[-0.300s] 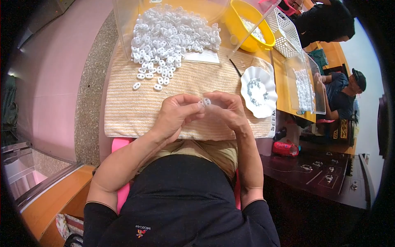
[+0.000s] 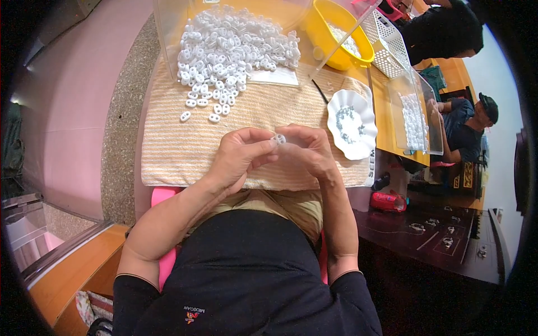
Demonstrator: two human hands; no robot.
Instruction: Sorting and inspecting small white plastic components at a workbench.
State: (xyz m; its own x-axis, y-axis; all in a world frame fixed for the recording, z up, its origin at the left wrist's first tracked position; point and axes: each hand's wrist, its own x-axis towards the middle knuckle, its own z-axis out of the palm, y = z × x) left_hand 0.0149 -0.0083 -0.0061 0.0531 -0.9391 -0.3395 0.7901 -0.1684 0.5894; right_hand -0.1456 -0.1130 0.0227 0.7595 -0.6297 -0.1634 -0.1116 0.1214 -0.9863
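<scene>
Above the towel's middle, my left hand pinches a small white plastic piece between thumb and fingertips. My right hand grips the piece's other side, its thumb and forefinger meeting the left fingertips. Whether the piece is one part or two pressed together is too small to tell. Beyond my hands lies a heap of white oval two-hole pieces, several of them loose on the striped towel. To the right of my right hand stands a white scalloped dish holding small grey parts.
A clear plastic bin surrounds the heap. Further right are a yellow basin, a white perforated basket and another clear bin of white pieces. A thin black stick lies beside the dish. Two people are at the right.
My two hands have brought the small white pieces together; a slight gap between the fingertips has closed. The loose pieces and the dish stay where they were.
</scene>
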